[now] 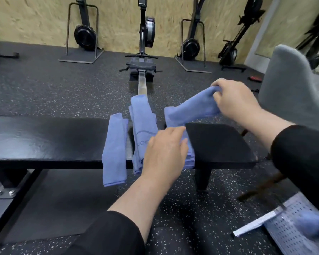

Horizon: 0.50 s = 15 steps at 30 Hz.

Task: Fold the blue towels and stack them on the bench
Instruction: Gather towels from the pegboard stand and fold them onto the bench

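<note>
Left hand (pixel 164 155) lies flat, fingers relaxed, pressing towel (pixel 190 109) onto surface (pixel 219 144); right hand (pixel 232 100) grips its far end, lifted beyond surface's far edge, ready to fold back.

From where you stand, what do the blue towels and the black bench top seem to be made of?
The blue towel in the right hand looks like soft, matte microfibre or terry: it drapes limply, with a fuzzy surface. The bench top looks like padded vinyl or leather: smooth, with a dull sheen.
</note>
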Available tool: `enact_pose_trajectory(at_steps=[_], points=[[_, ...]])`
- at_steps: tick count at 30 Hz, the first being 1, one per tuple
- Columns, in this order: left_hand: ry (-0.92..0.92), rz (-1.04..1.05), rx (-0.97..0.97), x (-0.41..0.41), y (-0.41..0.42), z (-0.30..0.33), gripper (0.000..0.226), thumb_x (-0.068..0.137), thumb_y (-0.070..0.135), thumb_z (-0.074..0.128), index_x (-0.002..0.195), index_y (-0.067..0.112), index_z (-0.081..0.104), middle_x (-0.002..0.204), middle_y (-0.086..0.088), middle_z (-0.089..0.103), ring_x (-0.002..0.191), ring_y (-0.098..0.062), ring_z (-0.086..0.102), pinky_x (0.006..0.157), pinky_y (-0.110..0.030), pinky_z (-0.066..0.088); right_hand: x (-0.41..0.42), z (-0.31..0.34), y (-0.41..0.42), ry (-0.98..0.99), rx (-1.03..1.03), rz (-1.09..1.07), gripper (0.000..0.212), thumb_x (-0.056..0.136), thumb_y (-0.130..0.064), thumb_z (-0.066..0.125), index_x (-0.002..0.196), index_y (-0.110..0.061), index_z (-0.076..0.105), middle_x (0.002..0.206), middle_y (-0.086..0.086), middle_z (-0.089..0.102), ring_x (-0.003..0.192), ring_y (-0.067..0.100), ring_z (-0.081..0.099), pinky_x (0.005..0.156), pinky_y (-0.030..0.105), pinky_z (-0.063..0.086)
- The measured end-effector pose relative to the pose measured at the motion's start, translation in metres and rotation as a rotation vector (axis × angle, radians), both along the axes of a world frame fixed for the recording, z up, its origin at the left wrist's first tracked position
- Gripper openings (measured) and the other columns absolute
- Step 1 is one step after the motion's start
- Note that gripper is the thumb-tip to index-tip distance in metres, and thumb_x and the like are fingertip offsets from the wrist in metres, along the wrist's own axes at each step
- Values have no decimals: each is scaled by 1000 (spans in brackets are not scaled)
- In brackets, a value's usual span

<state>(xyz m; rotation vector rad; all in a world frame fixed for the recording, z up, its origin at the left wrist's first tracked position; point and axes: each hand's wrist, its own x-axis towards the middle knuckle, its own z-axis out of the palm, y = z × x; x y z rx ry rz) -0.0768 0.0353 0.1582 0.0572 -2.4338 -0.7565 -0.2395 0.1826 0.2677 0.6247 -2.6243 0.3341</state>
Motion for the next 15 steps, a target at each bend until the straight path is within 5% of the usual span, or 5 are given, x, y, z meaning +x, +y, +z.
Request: enact_pose_trajectory(at_steps=[3, 6, 8, 11, 15], points=[[102, 18, 118, -3, 27, 17, 55, 99, 37, 55, 150, 19, 42, 140, -1, 56, 128, -27, 50, 106, -48, 42, 28, 55, 33, -35, 75, 67, 33, 90, -15, 44, 111, -24, 68, 111, 6, 70, 102, 30, 59, 85, 42, 50], [-16, -122, 381, -7, 65, 33, 76, 95, 47, 62, 158, 27, 24, 154, 8, 42, 141, -13, 36, 114, -38, 32, 75, 77, 69, -137, 140, 107, 36, 89, -11, 46, 107, -31, 69, 100, -4, 69, 95, 20, 59, 79, 35, 47], [-117, -252, 586, -10, 91, 38, 68, 92, 47, 67, 151, 32, 36, 137, 14, 56, 126, -6, 50, 102, -26, 39, 107, 75, 97, -190, 157, 127, 36, 88, -9, 47, 105, -33, 69, 95, -8, 69, 90, 15, 58, 73, 31, 43], [-214, -452, 498, -11, 124, 32, 14, 94, 37, 68, 95, 23, 64, 81, 16, 61, 73, 4, 52, 65, -18, 37, 142, 58, 151, -250, 127, 117, 38, 88, -9, 49, 107, -38, 64, 96, -14, 69, 86, 9, 61, 73, 28, 47], [-275, -571, 289, -4, 166, 22, 25, 92, 35, 69, 76, 24, 54, 65, 9, 53, 61, 1, 44, 57, -17, 34, 172, 15, 225, -392, 75, 85, 44, 84, -5, 46, 101, -45, 51, 91, -18, 62, 75, -2, 54, 70, 26, 44]])
